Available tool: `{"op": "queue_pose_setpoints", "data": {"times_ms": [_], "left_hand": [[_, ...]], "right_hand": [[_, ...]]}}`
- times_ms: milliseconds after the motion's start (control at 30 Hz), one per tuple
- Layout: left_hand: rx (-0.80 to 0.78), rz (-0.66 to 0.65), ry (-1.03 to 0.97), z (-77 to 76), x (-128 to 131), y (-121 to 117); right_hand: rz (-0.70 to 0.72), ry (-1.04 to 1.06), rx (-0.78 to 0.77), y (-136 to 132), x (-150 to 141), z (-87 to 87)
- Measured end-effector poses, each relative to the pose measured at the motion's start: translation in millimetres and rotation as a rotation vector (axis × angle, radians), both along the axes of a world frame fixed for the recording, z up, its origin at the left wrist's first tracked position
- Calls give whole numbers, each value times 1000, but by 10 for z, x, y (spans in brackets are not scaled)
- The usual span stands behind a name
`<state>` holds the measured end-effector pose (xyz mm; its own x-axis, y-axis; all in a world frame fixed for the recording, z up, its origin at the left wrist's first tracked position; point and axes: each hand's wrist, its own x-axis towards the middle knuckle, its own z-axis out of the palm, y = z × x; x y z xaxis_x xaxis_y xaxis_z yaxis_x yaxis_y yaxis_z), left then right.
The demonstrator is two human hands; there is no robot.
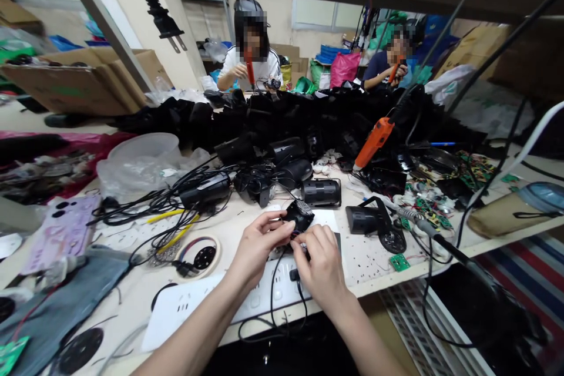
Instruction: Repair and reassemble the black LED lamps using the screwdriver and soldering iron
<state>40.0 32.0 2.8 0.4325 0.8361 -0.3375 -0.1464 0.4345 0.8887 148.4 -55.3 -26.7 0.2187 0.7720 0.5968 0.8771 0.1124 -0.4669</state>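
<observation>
Grasping black housing (301, 214) in left hand (256, 245), pinching thin wires (292, 236) at six o'clock with right hand (325, 264). Working above power strip (200, 301).

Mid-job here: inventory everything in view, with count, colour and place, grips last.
Held part: one, black, front centre
Table: one, white, throughout
Cylindrical housings: many, black, mid-table
Cables: many, mostly black, throughout
Power strip: one, white, front
Tape roll: one, cream, left of centre
Pouch: one, grey, front left
Phone: one, lilac, left
Tub: one, clear, back left
Co-workers: two, white and navy tops, behind
Tools: three, orange, one hanging, two with co-workers
Soldering iron: one, grey, right
Circuit boards: many, green, mostly right
Bottle: one, brown and blue, far right
Cardboard boxes: several, brown, background
Bags: several, mixed colours, background
Hanging plug: one, black, upper left
Left grip: one, bare, on held part
Right grip: one, bare, beside it
</observation>
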Motion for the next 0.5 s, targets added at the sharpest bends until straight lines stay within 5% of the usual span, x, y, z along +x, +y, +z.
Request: {"op": "queue_pose_setpoints", "data": {"times_ms": [133, 300, 500], "left_hand": [[142, 27, 85, -94, 48, 30], [515, 75, 327, -166, 119, 57], [798, -91, 521, -112, 116, 49]], "right_hand": [[21, -57, -7, 19, -5, -23], [29, -108, -48, -5, -62, -44], [16, 155, -33, -52, 146, 74]]}}
